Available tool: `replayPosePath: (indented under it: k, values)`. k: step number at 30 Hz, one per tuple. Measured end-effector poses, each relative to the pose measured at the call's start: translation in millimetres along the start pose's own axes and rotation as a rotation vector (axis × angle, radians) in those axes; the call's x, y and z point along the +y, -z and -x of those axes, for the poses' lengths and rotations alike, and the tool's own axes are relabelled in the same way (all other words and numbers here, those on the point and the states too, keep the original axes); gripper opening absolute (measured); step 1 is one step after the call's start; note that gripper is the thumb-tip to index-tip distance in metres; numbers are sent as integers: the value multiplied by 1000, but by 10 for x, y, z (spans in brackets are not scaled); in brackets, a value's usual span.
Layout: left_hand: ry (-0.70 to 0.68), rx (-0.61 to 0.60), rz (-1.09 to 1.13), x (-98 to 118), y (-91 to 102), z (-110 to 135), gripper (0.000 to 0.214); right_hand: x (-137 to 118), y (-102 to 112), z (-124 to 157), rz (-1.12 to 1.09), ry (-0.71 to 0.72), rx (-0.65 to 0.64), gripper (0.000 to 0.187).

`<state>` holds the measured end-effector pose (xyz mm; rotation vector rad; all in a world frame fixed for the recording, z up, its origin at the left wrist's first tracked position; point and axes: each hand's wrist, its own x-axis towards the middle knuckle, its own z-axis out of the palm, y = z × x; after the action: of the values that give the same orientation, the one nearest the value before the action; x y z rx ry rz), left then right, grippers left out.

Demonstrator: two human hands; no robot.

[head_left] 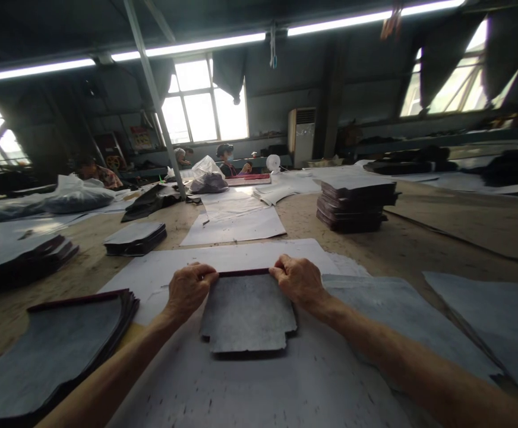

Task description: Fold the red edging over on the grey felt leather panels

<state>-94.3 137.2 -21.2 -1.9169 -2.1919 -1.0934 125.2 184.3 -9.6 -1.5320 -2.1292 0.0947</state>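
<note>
In the head view, pinching the left end of the dark red edge of a grey piece with the left fingers, and pinching its right end with the right fingers. Stretching the edge between both, with the piece extending from there toward the camera over a white sheet on the desk; not being able to tell touching from hovering at the notched near side. Seeing, left of the left fingers and nearer the camera, a red-edged pile; farther beyond, to the left, a smaller pile. Finding, beyond the right fingers to the right, a tall dark stack; nearer, a grey sheet. Spotting, well beyond both, a white roll near a co-worker.
</note>
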Motion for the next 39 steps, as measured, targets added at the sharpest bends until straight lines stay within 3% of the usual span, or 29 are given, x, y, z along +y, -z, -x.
replayPosePath:
  k: [9,15,20,23,26,31,36,39]
  values:
    - [-55,146,-156,-83,-181,108,21,9,-155,62,97,84,85,13]
    - [-36,137,-83,-194,-197,96,22,6,-26,117,145,159,125,19]
    - [82,147,56,-255,8,58,29,353,218,246,78,173,92,20]
    - [114,158,120,-150,71,93,34,574,259,300,9,209,80,18]
    - [35,111,210,57,27,135,42,607,228,289,-85,241,138,13]
    - [-82,3,377,303,-65,106,52,373,362,324,-288,325,239,15]
    - [34,-156,577,398,104,149,45,239,606,248,-395,238,192,18]
    - [162,-211,593,390,230,194,45,213,562,93,-400,134,105,24]
